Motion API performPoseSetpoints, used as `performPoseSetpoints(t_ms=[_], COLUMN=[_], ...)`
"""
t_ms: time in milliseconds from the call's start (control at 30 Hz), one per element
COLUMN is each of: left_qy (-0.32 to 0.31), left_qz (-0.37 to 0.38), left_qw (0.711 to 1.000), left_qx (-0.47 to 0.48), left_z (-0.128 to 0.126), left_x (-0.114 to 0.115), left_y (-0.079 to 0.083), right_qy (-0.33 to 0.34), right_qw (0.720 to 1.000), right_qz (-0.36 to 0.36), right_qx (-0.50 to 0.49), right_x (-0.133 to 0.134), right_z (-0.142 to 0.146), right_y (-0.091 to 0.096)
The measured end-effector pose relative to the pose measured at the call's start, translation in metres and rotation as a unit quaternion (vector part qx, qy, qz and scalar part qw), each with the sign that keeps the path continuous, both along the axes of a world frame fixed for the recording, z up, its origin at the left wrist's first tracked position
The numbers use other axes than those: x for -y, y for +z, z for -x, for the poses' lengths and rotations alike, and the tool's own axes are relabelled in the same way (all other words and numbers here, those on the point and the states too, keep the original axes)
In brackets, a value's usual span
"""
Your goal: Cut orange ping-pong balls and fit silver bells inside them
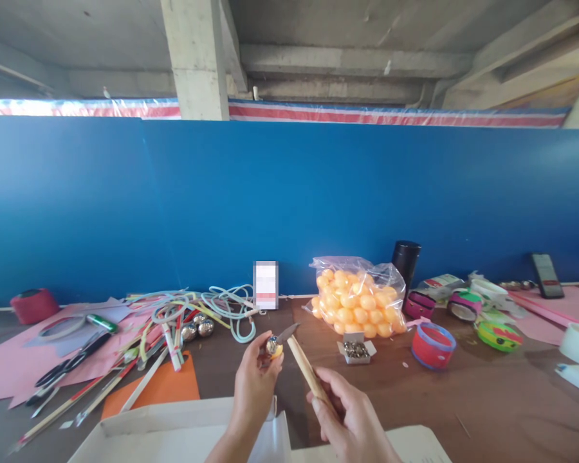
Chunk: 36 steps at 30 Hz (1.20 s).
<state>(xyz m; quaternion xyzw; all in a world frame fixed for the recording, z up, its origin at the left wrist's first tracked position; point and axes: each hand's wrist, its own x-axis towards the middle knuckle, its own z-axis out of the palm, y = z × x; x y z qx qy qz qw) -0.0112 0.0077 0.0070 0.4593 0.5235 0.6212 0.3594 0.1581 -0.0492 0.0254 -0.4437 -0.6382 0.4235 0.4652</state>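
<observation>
"While two bare hands share the lower center of the frame, what does each one hold?"

"The left hand [255,378] pinches a small ball [273,346], silvery above and orange-yellow below, between thumb and fingers, just left of bottom center. The right hand [345,408], lower and to the right, is closed around the wooden handle of a hammer [303,363]."

"Where is the hammer's head?"

"Dark and pointed, it sits just beside the ball, the handle slanting down toward the lower right. Whether metal touches ball cannot be told from this angle."

"And on the table?"

"Right of center on the brown tabletop [400,399], a clear plastic bag [342,263] filled with orange balls stands near a black cylinder [406,265]. Just in front is a small open box [358,361] of shiny metal pieces; farther right sits a red roll [433,347] with blue edging."

"At left?"

"Pale tubing [215,302] lies tangled near silver balls [197,328], above an orange sheet [186,381]. Black-handled scissors [72,363] rest at far left, and a white tray [164,437] occupies the lower left."

"Behind it all?"

"A blue panel [289,186] spans the frame's middle; at far right, a phone [547,275] stands propped near it."
</observation>
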Motion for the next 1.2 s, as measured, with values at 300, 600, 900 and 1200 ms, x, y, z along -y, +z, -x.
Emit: performPoseSetpoints(t_ms=[300,600,900,1200], left_qy=[-0.016,-0.049,-0.024,-0.005], left_qz=[0.021,0.036,0.03,0.017], left_qw=[0.999,0.993,0.998,1.0], left_qx=[0.043,0.098,0.054,-0.009], left_z=[0.0,0.001,-0.001,0.001], left_x=[0.001,0.001,0.003,-0.001], left_y=[0.004,0.009,0.009,-0.001], right_qy=[-0.013,-0.01,-0.003,-0.016], right_qw=[1.0,1.0,1.0,1.0], right_qz=[-0.014,-0.018,-0.011,-0.001], right_qx=[-0.001,-0.006,0.0,0.005], right_x=[0.0,0.001,0.001,0.0], right_z=[0.001,-0.001,0.0,0.0], right_y=[0.003,0.002,0.001,0.005])
